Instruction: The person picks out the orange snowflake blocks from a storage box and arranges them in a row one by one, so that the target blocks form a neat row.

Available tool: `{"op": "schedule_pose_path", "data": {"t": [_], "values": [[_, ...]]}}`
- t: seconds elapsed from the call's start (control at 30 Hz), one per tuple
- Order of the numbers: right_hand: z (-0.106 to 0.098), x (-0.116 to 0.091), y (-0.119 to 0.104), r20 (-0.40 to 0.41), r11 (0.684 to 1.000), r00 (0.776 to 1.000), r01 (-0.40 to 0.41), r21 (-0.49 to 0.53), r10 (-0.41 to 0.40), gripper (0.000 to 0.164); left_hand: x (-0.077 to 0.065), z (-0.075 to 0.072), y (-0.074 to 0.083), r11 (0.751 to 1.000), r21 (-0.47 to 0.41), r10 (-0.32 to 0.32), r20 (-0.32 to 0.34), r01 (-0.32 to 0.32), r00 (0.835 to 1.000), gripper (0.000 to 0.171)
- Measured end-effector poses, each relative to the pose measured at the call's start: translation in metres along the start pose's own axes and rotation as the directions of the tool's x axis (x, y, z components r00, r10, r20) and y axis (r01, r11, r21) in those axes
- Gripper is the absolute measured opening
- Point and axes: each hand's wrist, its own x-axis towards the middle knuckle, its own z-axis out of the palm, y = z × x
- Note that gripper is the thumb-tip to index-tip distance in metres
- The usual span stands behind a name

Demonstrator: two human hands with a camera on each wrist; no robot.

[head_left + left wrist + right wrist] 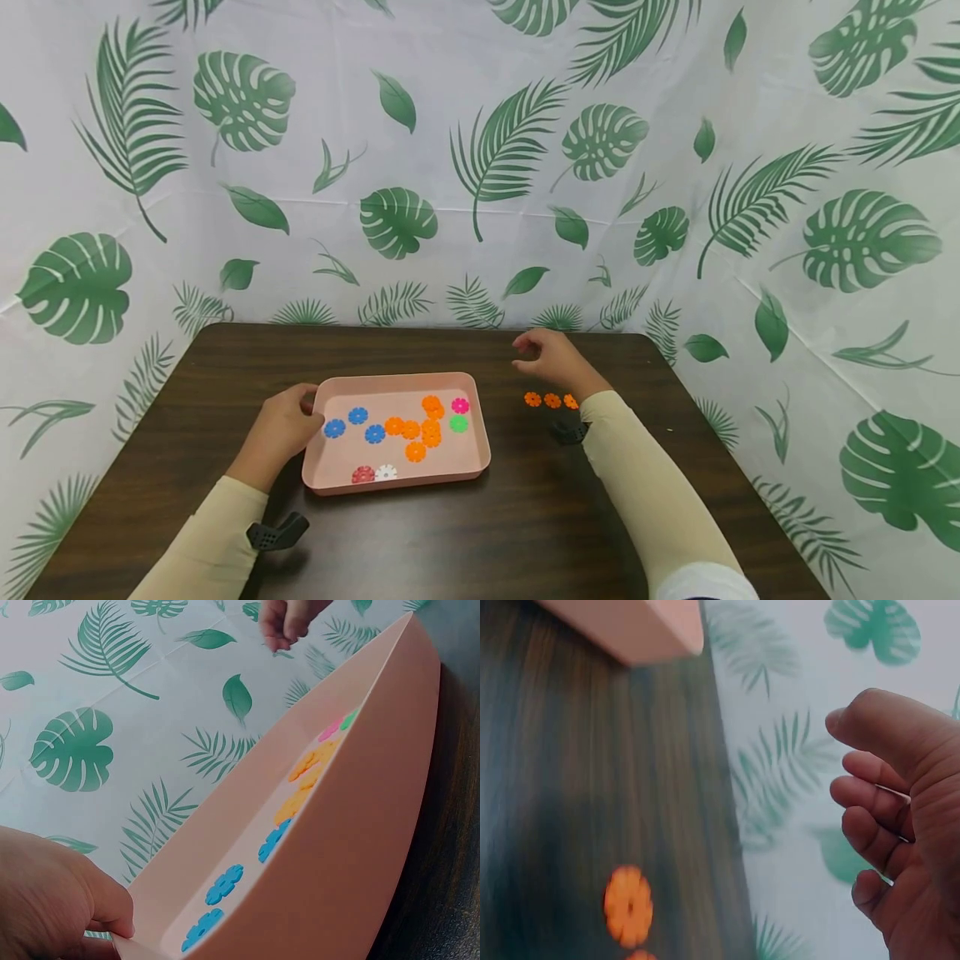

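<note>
A pink tray (348,462) lies on the dark wooden table, holding several flower-shaped plastic discs. My left hand (281,429) pinches the tray's left rim between thumb and fingers; the left wrist view also shows this hand (60,900) at the tray's corner. Inside are blue discs (358,415), a cluster of orange discs (410,429), a magenta disc (460,405), a green disc (459,424), a red disc (363,474) and a white disc (386,472). To the tray's right, my right hand (555,360) hovers with loosely bent fingers and nothing between them, beyond a row of three orange discs (552,400).
The dark table (450,550) ends at a white curtain (315,275) printed with green leaves, which hangs behind it and along its sides. A black wrist mount (277,532) sits on the left sleeve, and another mount (568,432) on the right.
</note>
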Motion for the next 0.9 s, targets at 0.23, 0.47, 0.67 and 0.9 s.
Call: {"op": "schedule_pose_path", "data": {"t": [0.23,0.47,0.67,0.9], "values": [[0.016,0.017,-0.036,0.042,0.999,0.999,0.033,0.007,-0.034,0.035,0.000,-0.001,0.001,1.000,0.004,-0.010,0.000,0.010,1.000,0.060],[0.041,0.029,-0.060,0.093,0.997,0.993,0.079,-0.005,-0.079,0.043,0.000,-0.002,0.002,1.000,0.004,-0.018,0.004,0.018,1.000,0.059],[0.067,0.035,-0.080,0.137,0.988,0.980,0.152,-0.027,-0.147,0.041,-0.001,-0.002,0.003,1.000,-0.004,-0.027,0.011,0.027,1.000,0.059],[0.090,0.038,-0.101,0.198,0.984,0.964,0.176,0.018,-0.176,0.034,-0.001,-0.001,0.002,1.000,-0.015,-0.021,0.007,0.021,1.000,0.060]]}}
